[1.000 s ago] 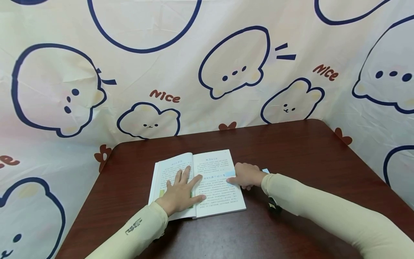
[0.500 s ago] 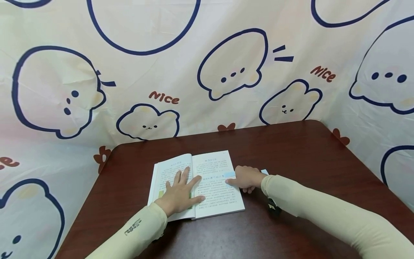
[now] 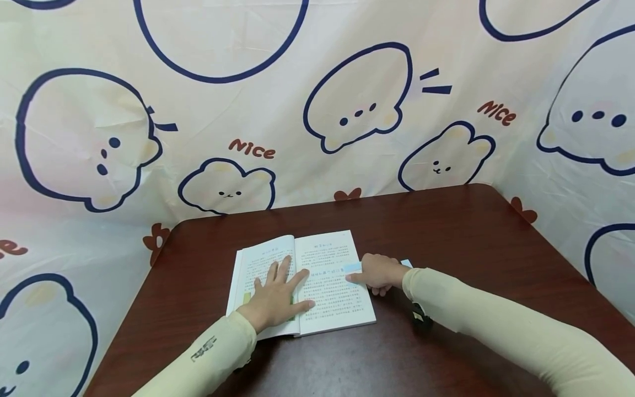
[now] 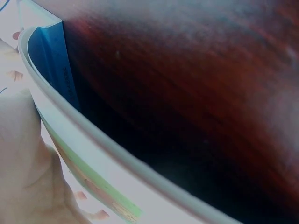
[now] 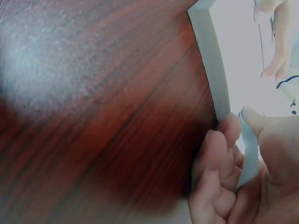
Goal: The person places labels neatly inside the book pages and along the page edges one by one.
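An open book (image 3: pixel 329 306) with printed text lies on the table. My left hand (image 3: pixel 273 300) rests across its left page and the middle fold, fingers spread. In the left wrist view the curved edge of the book (image 4: pixel 107 144) shows beside that hand, with the blue spine side beneath. At the right page's outer edge, my right hand (image 3: pixel 381 271) pinches a light blue bookmark strip (image 3: pixel 353 268). One end of the strip lies over the page and the other sticks out behind the wrist. The right wrist view shows the strip (image 5: pixel 251 158) between thumb and curled fingers.
The dark red-brown wooden table (image 3: pixel 446 231) extends around the book. A pale curtain (image 3: pixel 297 110) with cartoon outlines hangs behind the table and along both sides. A dark band with a small device (image 3: pixel 420 314) shows under the right sleeve.
Almost nothing moves. The right hand stays at the page's edge with the bookmark, the left stays spread on the book, and the head view shifts very slightly.
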`<state>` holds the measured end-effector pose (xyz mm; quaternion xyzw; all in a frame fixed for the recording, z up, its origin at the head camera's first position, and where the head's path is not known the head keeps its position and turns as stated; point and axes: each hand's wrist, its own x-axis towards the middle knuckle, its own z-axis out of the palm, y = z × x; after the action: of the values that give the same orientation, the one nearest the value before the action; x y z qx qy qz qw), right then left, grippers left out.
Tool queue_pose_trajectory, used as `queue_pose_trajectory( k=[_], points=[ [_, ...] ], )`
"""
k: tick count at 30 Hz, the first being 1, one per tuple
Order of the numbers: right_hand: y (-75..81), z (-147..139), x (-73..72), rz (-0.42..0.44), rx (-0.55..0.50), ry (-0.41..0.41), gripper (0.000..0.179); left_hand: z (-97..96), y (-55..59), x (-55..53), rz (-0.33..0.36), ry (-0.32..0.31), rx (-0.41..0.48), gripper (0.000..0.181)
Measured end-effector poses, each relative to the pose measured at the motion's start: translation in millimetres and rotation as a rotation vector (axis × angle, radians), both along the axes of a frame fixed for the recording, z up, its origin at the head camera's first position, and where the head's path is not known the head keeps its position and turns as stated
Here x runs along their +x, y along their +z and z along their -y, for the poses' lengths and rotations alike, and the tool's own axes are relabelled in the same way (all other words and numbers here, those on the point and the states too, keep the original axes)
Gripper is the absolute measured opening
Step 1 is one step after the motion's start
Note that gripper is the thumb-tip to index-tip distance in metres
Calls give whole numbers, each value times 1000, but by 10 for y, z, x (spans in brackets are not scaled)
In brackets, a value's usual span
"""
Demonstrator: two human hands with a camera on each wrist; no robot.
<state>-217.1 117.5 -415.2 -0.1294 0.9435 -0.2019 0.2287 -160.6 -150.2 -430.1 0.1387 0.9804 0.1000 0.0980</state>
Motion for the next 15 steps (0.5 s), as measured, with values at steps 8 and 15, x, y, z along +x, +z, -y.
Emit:
queue_pose_trajectory(
  k=[8, 15],
  points=[
    [69, -97, -32, 112, -71, 68, 55, -7, -8, -6, -1, -7, 1, 75],
    [-1, -63, -37, 66, -37, 29, 55, -7, 8, 8, -3, -8, 3, 75]
  ],
)
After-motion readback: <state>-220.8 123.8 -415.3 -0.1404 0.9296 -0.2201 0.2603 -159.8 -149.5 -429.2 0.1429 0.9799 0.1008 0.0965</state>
